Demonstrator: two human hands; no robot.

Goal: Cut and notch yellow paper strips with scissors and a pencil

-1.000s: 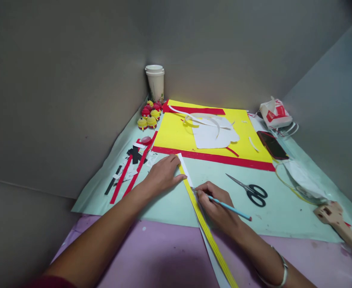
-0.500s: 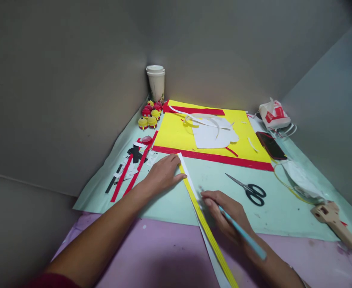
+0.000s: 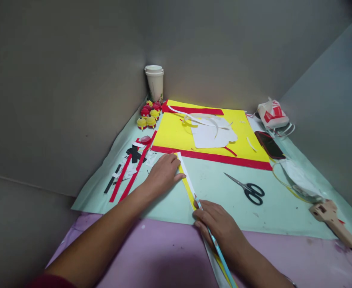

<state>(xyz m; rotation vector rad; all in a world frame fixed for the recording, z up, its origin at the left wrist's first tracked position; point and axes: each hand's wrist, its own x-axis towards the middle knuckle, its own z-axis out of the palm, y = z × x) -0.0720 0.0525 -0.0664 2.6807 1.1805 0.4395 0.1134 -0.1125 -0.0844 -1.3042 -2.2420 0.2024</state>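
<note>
A long yellow strip with lines along it (image 3: 186, 182) runs from the middle of the table toward me, over a white strip (image 3: 190, 181). My left hand (image 3: 164, 171) presses on its far end, fingers together and the thumb stretched along it. A light blue pencil (image 3: 218, 252) is gripped in my right hand (image 3: 219, 228), its point touching the white strip beside the yellow edge. The pencil's back end reaches the bottom of the view. Part of the yellow strip is hidden under my right hand.
Scissors (image 3: 247, 189) lie right of my right hand. Beyond them are a glue gun (image 3: 331, 220), a mask (image 3: 301, 180) and a phone (image 3: 270, 145). Yellow sheet (image 3: 176, 132) with paper scraps lies behind; red strips (image 3: 134, 178) are at left, near a cup (image 3: 155, 84).
My right hand has come down and slightly left onto the strips. The pencil's point has moved from above the table onto the white strip. My left hand stays in place.
</note>
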